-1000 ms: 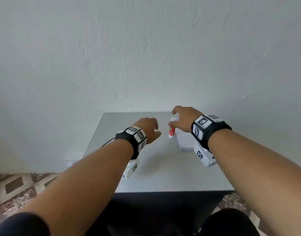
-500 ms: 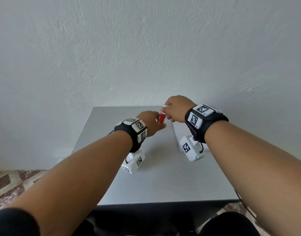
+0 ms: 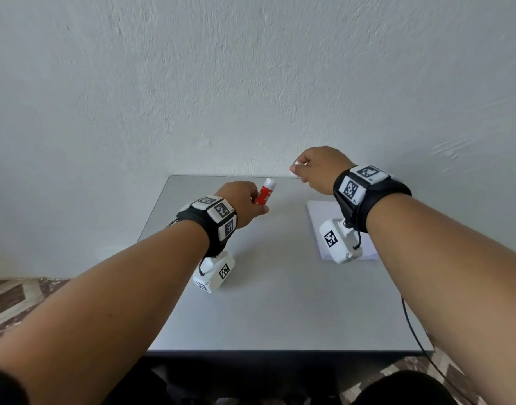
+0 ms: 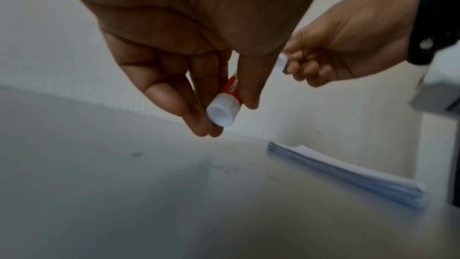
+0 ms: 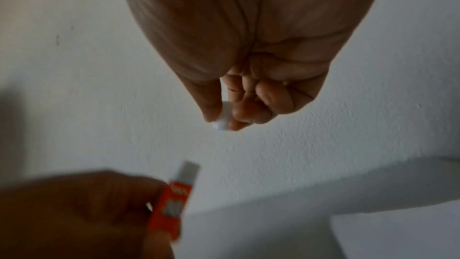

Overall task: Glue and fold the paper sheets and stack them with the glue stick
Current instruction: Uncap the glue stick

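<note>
My left hand [image 3: 251,200] holds the red glue stick [image 3: 265,193] between thumb and fingers above the grey table [image 3: 280,287], its white open end pointing up and away. The left wrist view shows the stick [image 4: 225,105] pinched near its white end. My right hand [image 3: 312,171] is raised to the right of it and pinches the small white cap [image 3: 294,168], seen as a white cap [image 5: 221,121] between thumb and fingertips. A stack of white paper sheets [image 3: 324,217] lies on the table's right side under my right wrist.
The table stands against a white textured wall [image 3: 251,83]. A black cable [image 3: 411,325] hangs off the table's right front edge. Patterned floor tiles [image 3: 14,299] show at the left. The paper stack [image 4: 348,176] lies close to the wall.
The glue stick stood by the paper; both hands closed on it and lifted it. Now the hands have parted: the left keeps the stick, the right has pulled the cap off to the right.
</note>
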